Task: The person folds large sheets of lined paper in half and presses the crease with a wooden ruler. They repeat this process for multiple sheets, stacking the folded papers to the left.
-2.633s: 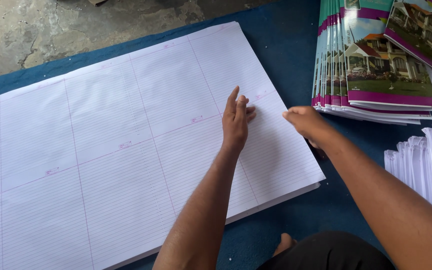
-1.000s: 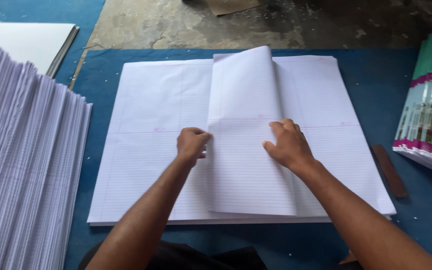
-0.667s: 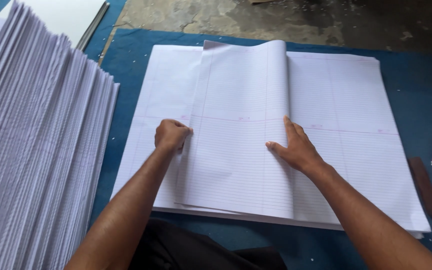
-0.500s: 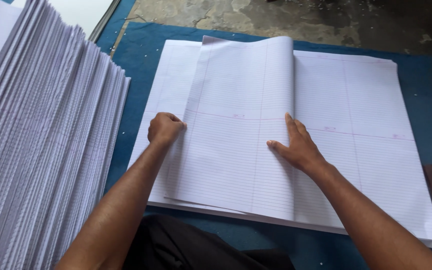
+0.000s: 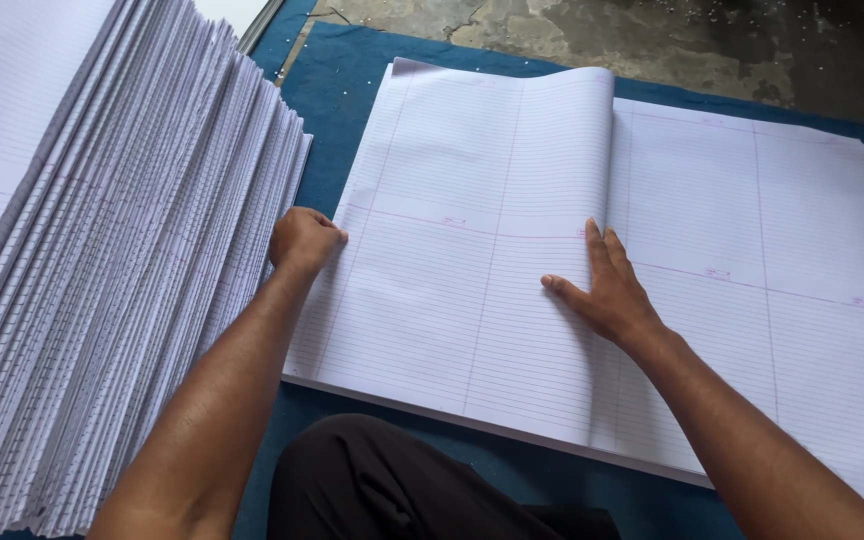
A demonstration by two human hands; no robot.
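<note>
A large ruled sheet (image 5: 452,270) is folded over on a stack of ruled paper (image 5: 752,260) spread on a blue mat (image 5: 352,90). Its left edge is gripped by the closed left hand (image 5: 302,240); its fold is pressed flat by the open right hand (image 5: 607,290). Folded white sheets (image 5: 102,250) are piled at left.

- Fanned stack of folded ruled sheets (image 5: 102,280): cut off by the left, top and bottom edges, full extent unknown.
- Large ruled sheet pile (image 5: 732,250): near right corner runs out past the right and bottom edges.
- Left hand (image 5: 302,240): fingers curled under at the pile's left edge, fingertips hidden; can't tell if they pinch paper.
- Right hand (image 5: 607,290): palm side hidden against the folded-over sheet (image 5: 472,250).
- Small pink marks on the sheets: too small to tell.
- Both forearms cut off at the bottom edge.
- Blue mat (image 5: 352,70): mostly covered by paper.
</note>
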